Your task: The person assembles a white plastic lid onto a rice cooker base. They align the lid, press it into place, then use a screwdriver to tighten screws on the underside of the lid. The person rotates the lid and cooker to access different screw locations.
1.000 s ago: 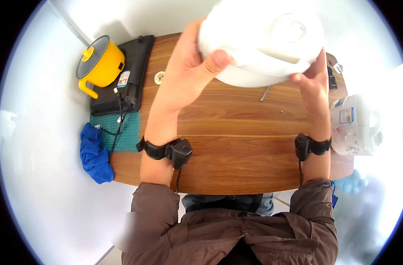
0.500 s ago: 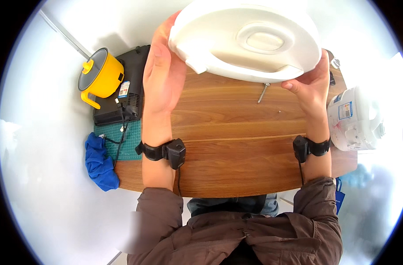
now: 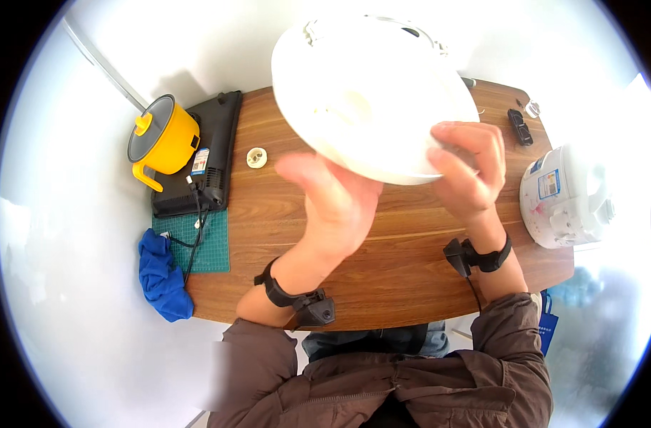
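A white, rounded appliance lid (image 3: 382,93) is held tilted above the far half of the table, with a thin curved piece along its far edge. Its surface is washed out by glare. My left hand (image 3: 336,207) supports it from below at the near edge, the thumb sticking out to the left and the other fingers hidden behind it. My right hand (image 3: 472,167) grips the right rim, fingers curled around the edge. Each wrist wears a black strap with a small device.
A yellow pot (image 3: 167,135) stands on a black flat appliance (image 3: 215,171) at left. Nearby are a green mat (image 3: 215,246), blue cloth (image 3: 161,278) and small cream disc (image 3: 256,158). A white rice cooker (image 3: 554,203) stands at right, with a black part (image 3: 520,127) beyond it.
The lid has been turned and brought nearer; its handle no longer shows. My left hand has moved right and underneath it, and my right hand has shifted nearer. The screw is now hidden.
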The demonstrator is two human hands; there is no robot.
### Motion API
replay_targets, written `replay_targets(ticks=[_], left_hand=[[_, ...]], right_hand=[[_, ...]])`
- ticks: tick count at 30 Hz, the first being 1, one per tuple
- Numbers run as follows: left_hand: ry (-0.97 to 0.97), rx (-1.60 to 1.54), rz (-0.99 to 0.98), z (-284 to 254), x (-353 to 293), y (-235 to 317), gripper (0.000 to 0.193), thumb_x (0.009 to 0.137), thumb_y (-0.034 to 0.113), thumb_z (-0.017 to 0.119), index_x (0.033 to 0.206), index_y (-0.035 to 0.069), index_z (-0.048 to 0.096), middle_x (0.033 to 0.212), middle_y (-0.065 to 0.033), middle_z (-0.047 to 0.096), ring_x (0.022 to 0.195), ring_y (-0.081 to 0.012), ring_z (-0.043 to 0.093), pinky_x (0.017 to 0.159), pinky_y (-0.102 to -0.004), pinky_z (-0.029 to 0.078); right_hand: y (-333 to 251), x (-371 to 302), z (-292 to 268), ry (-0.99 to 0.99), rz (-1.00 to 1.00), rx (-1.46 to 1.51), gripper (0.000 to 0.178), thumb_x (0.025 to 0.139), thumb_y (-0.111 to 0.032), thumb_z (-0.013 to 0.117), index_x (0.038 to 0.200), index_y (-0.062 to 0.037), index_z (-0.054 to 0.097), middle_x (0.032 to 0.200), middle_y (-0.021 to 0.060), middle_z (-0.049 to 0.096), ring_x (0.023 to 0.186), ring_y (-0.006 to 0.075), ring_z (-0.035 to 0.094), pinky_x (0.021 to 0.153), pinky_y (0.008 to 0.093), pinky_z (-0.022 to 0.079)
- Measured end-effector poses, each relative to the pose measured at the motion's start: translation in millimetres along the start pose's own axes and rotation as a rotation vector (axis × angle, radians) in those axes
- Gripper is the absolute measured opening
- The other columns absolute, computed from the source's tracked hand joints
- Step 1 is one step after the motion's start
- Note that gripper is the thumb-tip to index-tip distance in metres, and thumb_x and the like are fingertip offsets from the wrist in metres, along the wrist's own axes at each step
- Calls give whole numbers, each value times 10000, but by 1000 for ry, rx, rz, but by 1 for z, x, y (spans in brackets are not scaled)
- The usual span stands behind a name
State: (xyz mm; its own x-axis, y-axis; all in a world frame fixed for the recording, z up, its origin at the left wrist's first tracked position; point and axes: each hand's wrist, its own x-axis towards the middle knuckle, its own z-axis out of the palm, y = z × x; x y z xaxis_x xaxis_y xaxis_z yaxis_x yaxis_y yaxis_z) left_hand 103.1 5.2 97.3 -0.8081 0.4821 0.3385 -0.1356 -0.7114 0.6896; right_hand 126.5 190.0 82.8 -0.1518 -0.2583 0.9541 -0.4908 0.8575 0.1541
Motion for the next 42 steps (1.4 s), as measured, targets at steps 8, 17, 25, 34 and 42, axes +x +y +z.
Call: replay_targets(ticks=[8, 17, 25, 34, 42], left_hand=[[203, 9, 25, -5, -5, -14, 564, 978, 281, 556, 1462, 31, 410, 1388, -79, 531, 1283, -241, 511, 1082, -434, 416], [213, -103, 35, -35, 19, -4, 683, 863, 147, 550, 1510, 25, 367, 1453, -126, 512, 1347, -296, 495, 1131, -461, 399], [151, -80, -44, -31, 24, -6, 628, 918, 129, 556, 1498, -10, 360, 1431, -167, 529, 1311, -316, 542, 1100, -477, 455], [169, -52, 0, -41, 26, -10, 568, 930, 64, 570, 1465, -31, 405, 1386, -180, 564, 1271, -331, 575, 1089, -483, 481], [365, 30, 204, -57, 40, 53, 568, 926, -3, 547, 1475, -7, 405, 1432, -187, 525, 1327, -373, 520, 1124, -572, 426]], right_hand=[[-25, -4, 13, -123, -4, -30, 500, 687, -179, 820, 1150, -320, 693, 1090, 20, 661, 920, 219, 673, 779, 340, 544], [-1, 7, 12, 277, 759, 499, 686, 960, -278, 700, 1471, 45, 376, 1349, 188, 570, 1258, 270, 561, 1001, 431, 483], [0, 6, 1, 34, 1327, 1105, 491, 941, -85, 690, 1372, 49, 495, 1262, 149, 649, 1158, 210, 638, 976, 353, 524], [18, -20, 3, 111, 1220, 1052, 502, 1057, -293, 560, 1445, 8, 460, 1309, 112, 634, 1159, 212, 648, 981, 367, 545], [97, -27, -52, -435, 1096, 336, 300, 1017, -258, 629, 1179, -14, 692, 940, 60, 721, 797, 116, 669, 701, 262, 552]])
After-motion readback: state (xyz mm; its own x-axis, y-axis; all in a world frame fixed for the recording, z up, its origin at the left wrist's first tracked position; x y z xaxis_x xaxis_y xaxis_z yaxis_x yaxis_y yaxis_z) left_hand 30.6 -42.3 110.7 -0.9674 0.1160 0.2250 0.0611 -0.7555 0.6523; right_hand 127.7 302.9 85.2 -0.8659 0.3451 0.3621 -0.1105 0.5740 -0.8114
